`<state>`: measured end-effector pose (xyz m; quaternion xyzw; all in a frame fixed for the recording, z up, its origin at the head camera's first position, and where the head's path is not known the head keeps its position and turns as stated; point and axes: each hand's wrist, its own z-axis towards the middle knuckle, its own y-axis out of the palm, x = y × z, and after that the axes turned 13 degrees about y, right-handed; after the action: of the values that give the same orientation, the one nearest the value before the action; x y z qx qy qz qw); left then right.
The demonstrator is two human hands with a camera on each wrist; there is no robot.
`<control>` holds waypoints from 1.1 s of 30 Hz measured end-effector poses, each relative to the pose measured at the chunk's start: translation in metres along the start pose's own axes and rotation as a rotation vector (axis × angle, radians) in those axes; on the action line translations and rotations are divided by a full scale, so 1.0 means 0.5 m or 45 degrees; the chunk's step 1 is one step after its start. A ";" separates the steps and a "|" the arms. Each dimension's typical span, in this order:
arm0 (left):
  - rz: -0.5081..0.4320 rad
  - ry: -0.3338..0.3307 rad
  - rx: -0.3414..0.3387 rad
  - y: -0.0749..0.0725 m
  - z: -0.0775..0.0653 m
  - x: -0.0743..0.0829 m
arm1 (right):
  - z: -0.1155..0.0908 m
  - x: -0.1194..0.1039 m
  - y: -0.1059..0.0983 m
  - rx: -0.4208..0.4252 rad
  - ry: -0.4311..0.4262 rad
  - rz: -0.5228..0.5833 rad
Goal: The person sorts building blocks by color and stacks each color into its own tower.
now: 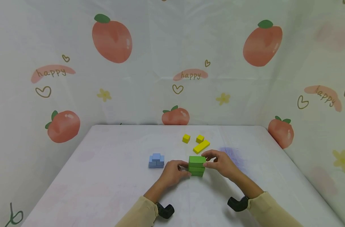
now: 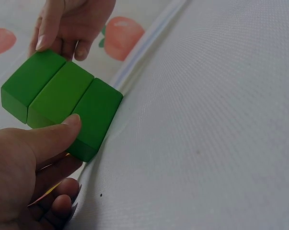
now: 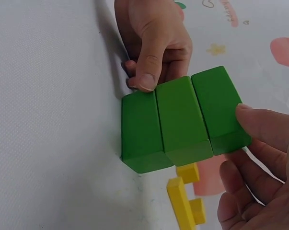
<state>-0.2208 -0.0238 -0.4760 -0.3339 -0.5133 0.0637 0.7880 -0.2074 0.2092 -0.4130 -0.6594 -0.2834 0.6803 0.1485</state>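
Head view: grips green stack [image 1: 196, 169] on tbl [image 1: 104, 189], R of blue blocks [image 1: 156, 161], nr yellow blocks [image 1: 201, 147]; clamps thumb & fingers of L hand [image 1: 173, 173] on btm block [image 1: 197, 174], of R hand [image 1: 221, 162] on top block [image 1: 197, 161].

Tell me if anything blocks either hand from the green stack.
Nothing visible does. The left hand pinches the bottom block of the green stack, and the right hand holds the top one. The blue blocks sit off to the left and the yellow blocks lie beyond, clear of both.
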 end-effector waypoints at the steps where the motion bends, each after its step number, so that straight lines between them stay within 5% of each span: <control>1: -0.001 0.000 -0.002 0.000 0.000 0.000 | 0.000 0.002 0.000 0.000 -0.003 0.002; 23: -0.003 0.000 -0.044 -0.004 -0.001 0.007 | 0.006 0.019 -0.015 -0.036 -0.040 0.013; 33: -0.028 0.005 -0.069 -0.015 -0.003 0.002 | 0.004 0.011 -0.044 0.022 0.046 0.043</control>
<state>-0.2210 -0.0297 -0.4714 -0.3496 -0.5170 0.0405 0.7803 -0.2137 0.2293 -0.4046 -0.6749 -0.2635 0.6732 0.1479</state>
